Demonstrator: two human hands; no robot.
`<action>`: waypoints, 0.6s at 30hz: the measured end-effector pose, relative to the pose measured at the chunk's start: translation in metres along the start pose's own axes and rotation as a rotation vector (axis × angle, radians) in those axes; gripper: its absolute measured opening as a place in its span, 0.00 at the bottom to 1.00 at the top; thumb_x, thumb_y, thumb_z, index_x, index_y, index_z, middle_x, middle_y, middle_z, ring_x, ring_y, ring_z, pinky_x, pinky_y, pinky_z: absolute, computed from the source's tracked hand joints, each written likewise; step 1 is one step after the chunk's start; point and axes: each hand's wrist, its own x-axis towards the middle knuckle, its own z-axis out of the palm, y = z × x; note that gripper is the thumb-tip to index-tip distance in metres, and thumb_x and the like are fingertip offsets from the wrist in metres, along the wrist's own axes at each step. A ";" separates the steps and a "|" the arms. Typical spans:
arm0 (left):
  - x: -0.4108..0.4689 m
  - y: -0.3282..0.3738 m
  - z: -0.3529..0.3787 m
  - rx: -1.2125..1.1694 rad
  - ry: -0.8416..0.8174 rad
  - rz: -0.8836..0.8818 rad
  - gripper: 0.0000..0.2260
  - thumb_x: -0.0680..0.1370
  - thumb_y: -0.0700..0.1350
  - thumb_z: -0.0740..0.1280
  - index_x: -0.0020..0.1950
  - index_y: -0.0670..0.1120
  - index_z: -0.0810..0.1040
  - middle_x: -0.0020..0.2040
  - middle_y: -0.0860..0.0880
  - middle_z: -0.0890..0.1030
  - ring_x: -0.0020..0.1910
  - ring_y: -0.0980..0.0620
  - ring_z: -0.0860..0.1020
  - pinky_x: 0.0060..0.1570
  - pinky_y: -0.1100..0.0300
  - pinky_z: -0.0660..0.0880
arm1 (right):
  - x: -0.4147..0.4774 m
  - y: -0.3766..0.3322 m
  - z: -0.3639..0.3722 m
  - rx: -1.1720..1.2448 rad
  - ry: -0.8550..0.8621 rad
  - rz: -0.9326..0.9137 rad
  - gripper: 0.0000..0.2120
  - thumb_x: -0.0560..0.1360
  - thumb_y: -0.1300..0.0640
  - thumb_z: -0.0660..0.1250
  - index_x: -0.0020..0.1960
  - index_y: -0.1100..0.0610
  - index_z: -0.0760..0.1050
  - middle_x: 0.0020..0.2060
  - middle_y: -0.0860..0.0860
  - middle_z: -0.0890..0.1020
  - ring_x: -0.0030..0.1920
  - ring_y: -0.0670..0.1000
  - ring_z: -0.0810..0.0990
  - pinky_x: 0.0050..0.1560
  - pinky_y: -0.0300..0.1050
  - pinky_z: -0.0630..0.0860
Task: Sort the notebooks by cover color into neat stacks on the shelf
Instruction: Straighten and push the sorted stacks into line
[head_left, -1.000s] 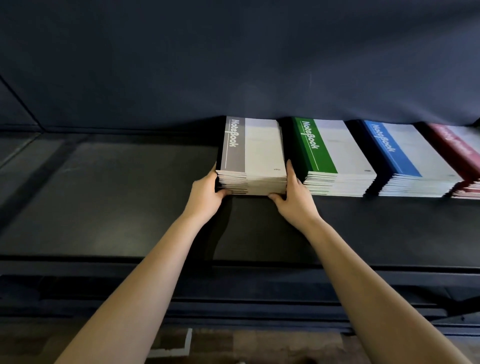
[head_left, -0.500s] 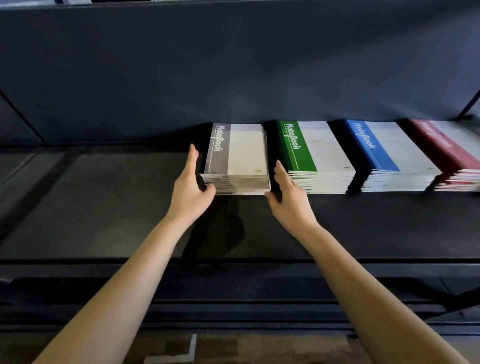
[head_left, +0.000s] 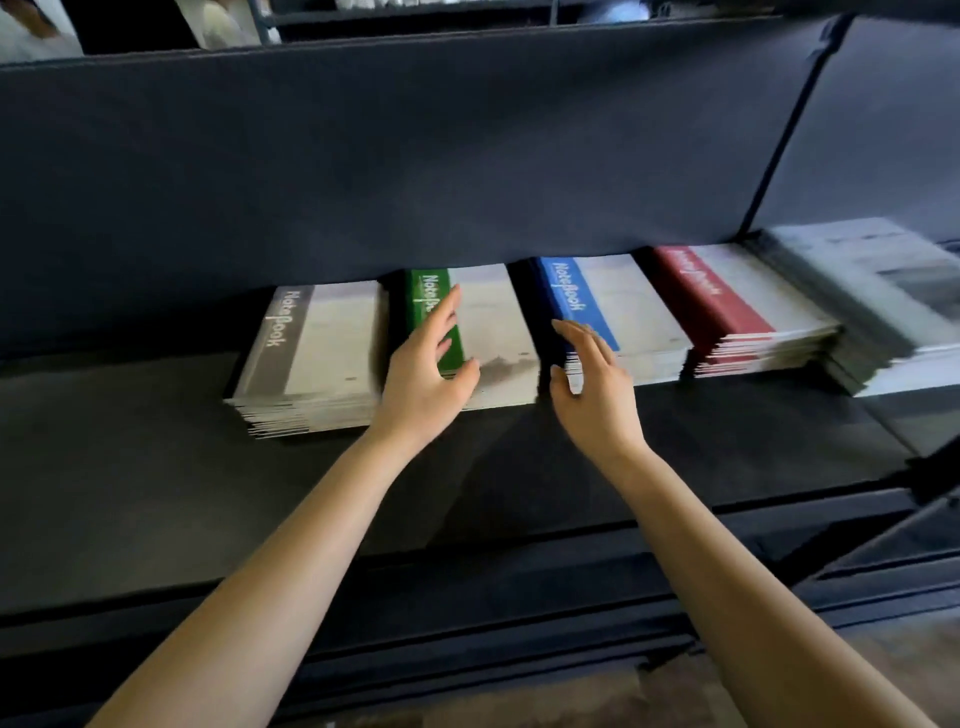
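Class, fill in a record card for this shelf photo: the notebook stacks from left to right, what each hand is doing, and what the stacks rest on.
stacks, left to right: grey stack, green stack, blue stack, red stack, blurred stack at far right, colour unclear
left hand: open, fingers spread over the green stack's left side; contact unclear
right hand: open, at the blue stack's left front corner, holding nothing
surface: dark shelf

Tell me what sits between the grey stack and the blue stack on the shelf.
The green stack lies between the grey stack and the blue stack, with the left hand over its green band, as the head view shows.
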 end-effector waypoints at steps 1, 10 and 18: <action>0.005 0.006 0.016 0.003 -0.014 0.016 0.32 0.76 0.33 0.66 0.76 0.49 0.60 0.74 0.52 0.66 0.72 0.57 0.66 0.70 0.63 0.65 | 0.001 0.012 -0.012 -0.007 0.012 0.013 0.22 0.77 0.66 0.62 0.70 0.57 0.68 0.69 0.52 0.70 0.70 0.54 0.68 0.68 0.50 0.68; 0.042 0.071 0.174 -0.130 -0.231 0.081 0.30 0.78 0.35 0.65 0.76 0.50 0.60 0.74 0.51 0.66 0.71 0.57 0.67 0.67 0.67 0.66 | 0.007 0.116 -0.133 -0.108 0.212 0.162 0.22 0.74 0.68 0.64 0.68 0.58 0.71 0.69 0.55 0.70 0.63 0.57 0.74 0.61 0.42 0.69; 0.033 0.064 0.283 0.017 -0.368 -0.127 0.38 0.81 0.43 0.63 0.77 0.51 0.35 0.78 0.49 0.36 0.77 0.55 0.42 0.69 0.67 0.46 | 0.023 0.183 -0.170 -0.027 0.251 0.459 0.30 0.75 0.69 0.61 0.75 0.63 0.57 0.69 0.59 0.68 0.70 0.57 0.66 0.69 0.42 0.60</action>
